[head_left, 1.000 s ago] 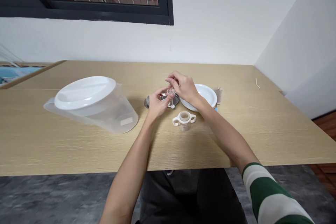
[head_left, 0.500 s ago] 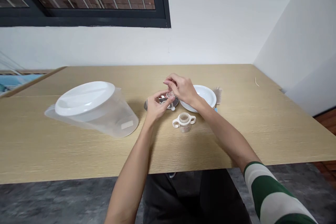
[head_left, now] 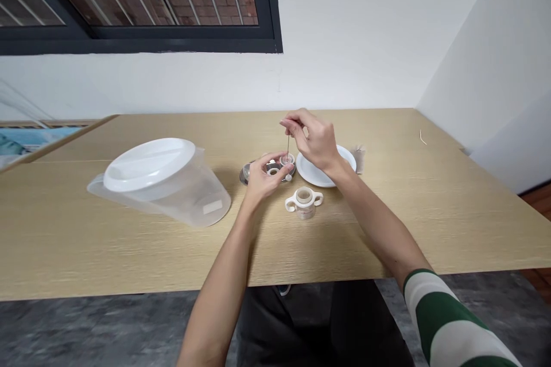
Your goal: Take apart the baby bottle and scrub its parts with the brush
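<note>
My left hand (head_left: 263,179) pinches a small clear round piece (head_left: 287,159) between thumb and fingertips, above a shiny metal dish (head_left: 244,175). Small white parts, one of them a ring (head_left: 272,171), lie in that dish, partly hidden by the hand. Over the clear piece, my right hand (head_left: 316,136) pinches the top of a thin, dark, upright rod (head_left: 288,143). The rod's lower end reaches into the clear piece; its exact kind is too small to tell. Nearer me stands a small clear cup with a white two-handled collar (head_left: 305,197).
To the left, a large translucent pitcher (head_left: 185,192) with a white lid (head_left: 148,163) rests on the wooden table (head_left: 142,258). A white dish (head_left: 321,179) sits under my right wrist, beside a greyish bristly object (head_left: 359,159). A thin pale strip (head_left: 422,137) lies far right.
My right hand has risen from close against the clear piece, and the thin rod now shows below its fingers. My left hand keeps its pinch. The view has shifted slightly.
</note>
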`<state>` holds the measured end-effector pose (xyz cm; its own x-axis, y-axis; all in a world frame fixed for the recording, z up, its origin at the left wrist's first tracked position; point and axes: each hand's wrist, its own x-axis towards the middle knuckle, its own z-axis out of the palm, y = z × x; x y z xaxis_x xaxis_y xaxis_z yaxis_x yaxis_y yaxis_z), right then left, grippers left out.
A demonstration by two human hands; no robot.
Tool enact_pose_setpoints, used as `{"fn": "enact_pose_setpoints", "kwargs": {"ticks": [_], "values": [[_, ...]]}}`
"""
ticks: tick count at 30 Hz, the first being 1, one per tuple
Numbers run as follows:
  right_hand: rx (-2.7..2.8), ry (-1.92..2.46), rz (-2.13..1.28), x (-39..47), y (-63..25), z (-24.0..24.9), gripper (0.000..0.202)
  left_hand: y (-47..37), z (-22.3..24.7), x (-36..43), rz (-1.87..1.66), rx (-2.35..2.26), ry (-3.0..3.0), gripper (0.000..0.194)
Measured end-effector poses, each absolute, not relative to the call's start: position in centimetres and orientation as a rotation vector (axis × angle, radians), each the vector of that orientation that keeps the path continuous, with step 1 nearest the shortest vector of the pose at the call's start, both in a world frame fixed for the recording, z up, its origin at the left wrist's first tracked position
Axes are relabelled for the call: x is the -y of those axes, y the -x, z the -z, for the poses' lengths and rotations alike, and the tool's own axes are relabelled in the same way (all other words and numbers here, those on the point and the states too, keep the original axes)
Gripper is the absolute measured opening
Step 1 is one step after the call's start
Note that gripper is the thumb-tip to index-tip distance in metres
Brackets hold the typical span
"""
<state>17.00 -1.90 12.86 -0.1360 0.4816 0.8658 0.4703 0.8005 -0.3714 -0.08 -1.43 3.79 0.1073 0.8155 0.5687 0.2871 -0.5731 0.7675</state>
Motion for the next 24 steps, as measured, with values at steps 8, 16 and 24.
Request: {"fn": "enact_pose_setpoints", "kwargs": {"ticks": [8,16,24], "values": [[1.69,0.782,-0.054,2.2,-17.6,-12.9,0.042,0.2,-4.2,1.5,-1.495,-1.113,-2.01,0.039],[1.648,0.67,0.043,2.9,-17.9,-13.5,0.029,0.2,-4.6,2.0,-1.475,-1.124,-2.03,0.036],[1.427,0.622,0.105,3.0,-19.5,-14.9,0.029,0.4,-4.0,1.4,-1.448,-1.158,-2.037,0.035]]}}
